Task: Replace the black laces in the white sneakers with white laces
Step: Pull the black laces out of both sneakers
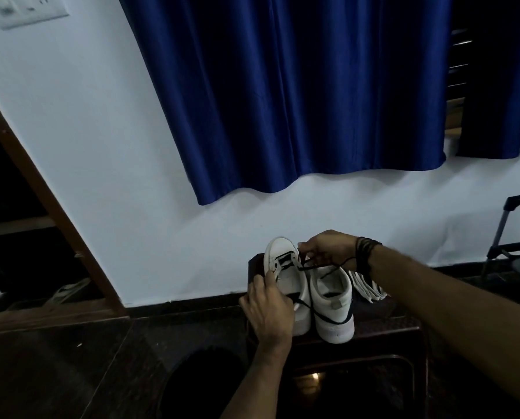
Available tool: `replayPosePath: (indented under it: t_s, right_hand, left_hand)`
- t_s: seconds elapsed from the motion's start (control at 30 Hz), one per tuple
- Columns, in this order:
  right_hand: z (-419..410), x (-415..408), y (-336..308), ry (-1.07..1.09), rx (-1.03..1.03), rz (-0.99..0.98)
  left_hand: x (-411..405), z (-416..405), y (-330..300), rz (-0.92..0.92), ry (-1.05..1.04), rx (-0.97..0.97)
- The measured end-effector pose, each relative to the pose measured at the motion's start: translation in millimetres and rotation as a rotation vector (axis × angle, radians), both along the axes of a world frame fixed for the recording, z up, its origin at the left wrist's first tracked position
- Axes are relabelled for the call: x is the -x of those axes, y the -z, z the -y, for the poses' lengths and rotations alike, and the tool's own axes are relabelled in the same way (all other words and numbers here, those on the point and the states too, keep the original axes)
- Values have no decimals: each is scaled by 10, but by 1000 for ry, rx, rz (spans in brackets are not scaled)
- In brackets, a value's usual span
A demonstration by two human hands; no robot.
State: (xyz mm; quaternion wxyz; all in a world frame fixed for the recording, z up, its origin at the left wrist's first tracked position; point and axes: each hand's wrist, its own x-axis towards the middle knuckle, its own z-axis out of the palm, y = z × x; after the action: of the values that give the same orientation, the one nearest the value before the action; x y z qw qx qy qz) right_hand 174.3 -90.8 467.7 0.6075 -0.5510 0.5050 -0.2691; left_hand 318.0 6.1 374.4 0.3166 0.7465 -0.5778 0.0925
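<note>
Between the hands: the left sneaker is sitting tipped up on a dark stool, touching its twin.
Left hand: gripping the sneaker's side, steadying it.
Right hand: pinching the black lace, pulling it across.
Feel: lace probably limp and light, best grabbed near the eyelets.
White laces: lying under the right wrist.

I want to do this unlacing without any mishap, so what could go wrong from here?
The left shoe is tipped up on the dark stool, steadied only by the left hand; a hard tug from the right hand on the black lace might pull it over or nudge the right shoe off the edge. The white laces near the stool's side could get swept off by the right forearm.
</note>
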Motion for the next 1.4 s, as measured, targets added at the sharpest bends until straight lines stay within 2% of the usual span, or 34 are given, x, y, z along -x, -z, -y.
replayPosePath:
  t_s: [0.1,0.27,0.37,0.5,0.53,0.67,0.77,0.8,0.93,1.0,1.07,1.17,1.33,1.4]
  right_hand:
    - [6,42,-60,-32,86,-99]
    - [-116,142,-151,-146,30,87]
    - [-140,148,-169,-195,32,129]
    - [-207,138,-268,-133,182,-52]
    - [-221,140,-279,-127,197,-32]
    - [-292,120,-214,-100,153,294]
    - [-336,58,-151,-108,77,405]
    - [-346,34,-167,-105,100,362]
    - [-294,82,-367,66,329,-13]
    - [-246,191,-441,123,526,-252]
    - [-232,304,-428,165,668,-405]
    - [-266,411,-266,51,766,-543]
    - [-382,388,0,-90,1158,-802]
    - [-457,300,2,-163,1232,-858]
  left_hand:
    - [-30,-11,18,-11,6,26]
    - [-87,-31,20,-15,21,71]
    - [-51,-38,13,-26,19,89]
    - [-60,-47,28,-56,27,92]
    - [-78,-51,34,-63,31,97]
    - [-164,-47,55,-110,23,114]
    - [-186,-49,63,-108,18,112]
    - [-184,-54,58,-106,21,114]
    - [-150,-59,30,-83,33,93]
    - [-151,-51,10,-85,34,67]
    - [-149,-51,4,-82,35,57]
    - [-136,-41,26,-44,47,79]
    - [-135,-21,54,-37,68,108]
    - [-126,-18,53,-36,78,113]
